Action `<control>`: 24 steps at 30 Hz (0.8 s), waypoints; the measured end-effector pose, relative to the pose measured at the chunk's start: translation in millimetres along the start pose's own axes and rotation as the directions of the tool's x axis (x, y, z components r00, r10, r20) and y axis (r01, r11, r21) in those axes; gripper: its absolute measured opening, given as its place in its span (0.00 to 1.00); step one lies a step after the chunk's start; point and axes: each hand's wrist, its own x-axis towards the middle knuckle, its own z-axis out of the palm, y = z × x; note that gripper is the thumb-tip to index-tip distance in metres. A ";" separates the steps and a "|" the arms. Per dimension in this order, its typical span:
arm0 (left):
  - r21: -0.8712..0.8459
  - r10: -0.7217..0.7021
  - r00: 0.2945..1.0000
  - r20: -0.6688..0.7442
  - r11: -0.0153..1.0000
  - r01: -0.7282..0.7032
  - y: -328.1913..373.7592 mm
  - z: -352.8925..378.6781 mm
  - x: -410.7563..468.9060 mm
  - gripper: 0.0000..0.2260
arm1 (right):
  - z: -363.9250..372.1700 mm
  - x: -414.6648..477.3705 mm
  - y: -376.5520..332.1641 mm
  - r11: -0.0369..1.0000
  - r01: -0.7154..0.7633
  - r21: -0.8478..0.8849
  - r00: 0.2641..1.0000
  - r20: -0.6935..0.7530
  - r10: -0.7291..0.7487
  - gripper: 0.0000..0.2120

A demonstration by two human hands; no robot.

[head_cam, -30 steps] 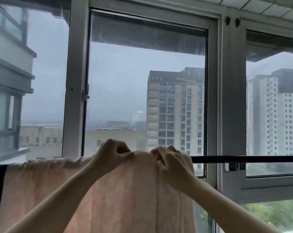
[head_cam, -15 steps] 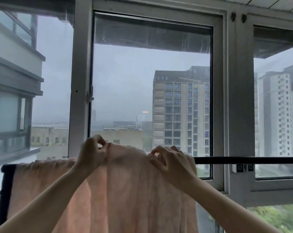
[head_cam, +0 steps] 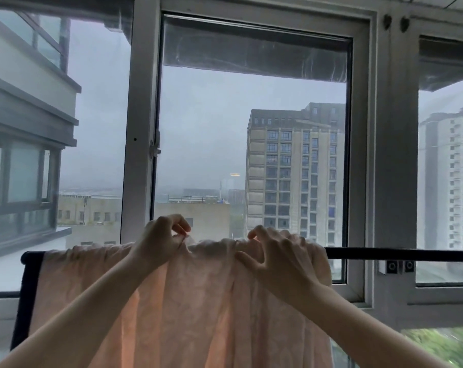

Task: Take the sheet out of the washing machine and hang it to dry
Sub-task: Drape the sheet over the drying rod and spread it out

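Note:
A pale pink sheet [head_cam: 203,296] hangs draped over a black horizontal rail [head_cam: 400,254] in front of the window. Its top edge is bunched along the rail and the cloth falls below the frame. My left hand [head_cam: 158,240] pinches a small fold of the sheet at the rail, between thumb and fingertips. My right hand [head_cam: 275,256] grips the bunched top edge a little to the right, fingers curled over the rail. The washing machine is not in view.
The rail's black left upright [head_cam: 25,296] stands at the sheet's left edge. Behind is a grey window frame [head_cam: 368,181] with glass panes and tall buildings outside. Bare rail extends to the right of the sheet.
My left hand has slid left along the rail, away from my right hand, spreading the sheet's top edge. The view has shifted slightly left.

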 end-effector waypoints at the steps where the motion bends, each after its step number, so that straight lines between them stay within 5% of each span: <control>1: 0.054 0.035 0.999 -0.015 0.998 -0.034 2.0 0.2 -2.0 0.12 | -0.3 -1.4 -3.3 0.999 0.028 -0.026 1.000 0.012 -0.028 0.19; 4: 0.235 0.201 0.979 0.016 0.951 -0.199 22.5 2.2 -9.3 0.24 | 2.3 -1.7 -9.6 0.988 0.127 -0.090 0.992 0.014 -0.126 0.15; 6: 0.087 0.240 0.964 0.116 0.964 -0.251 39.3 6.1 -13.2 0.19 | 0.8 -0.2 -11.9 0.986 0.153 -0.063 0.988 0.017 -0.152 0.12; 10: -0.054 0.145 0.967 0.211 0.989 -0.136 46.2 13.1 -12.5 0.15 | -10.3 2.0 -5.9 0.995 0.098 0.025 0.994 0.047 -0.099 0.09; 17: -0.098 0.087 0.990 0.112 0.992 -0.076 44.3 25.6 -4.9 0.04 | -23.3 -11.1 -15.9 0.986 0.136 -0.094 0.988 0.081 -0.129 0.20; 19: -0.091 0.085 0.991 0.101 0.993 -0.076 44.0 27.8 -3.2 0.05 | -18.9 -12.4 -13.4 0.988 0.121 -0.094 0.991 0.073 -0.115 0.15; 24: -0.082 0.082 0.992 0.096 0.994 -0.075 43.8 30.1 -1.8 0.05 | -5.5 -23.1 -4.5 0.989 0.124 -0.084 0.987 -0.096 -0.132 0.12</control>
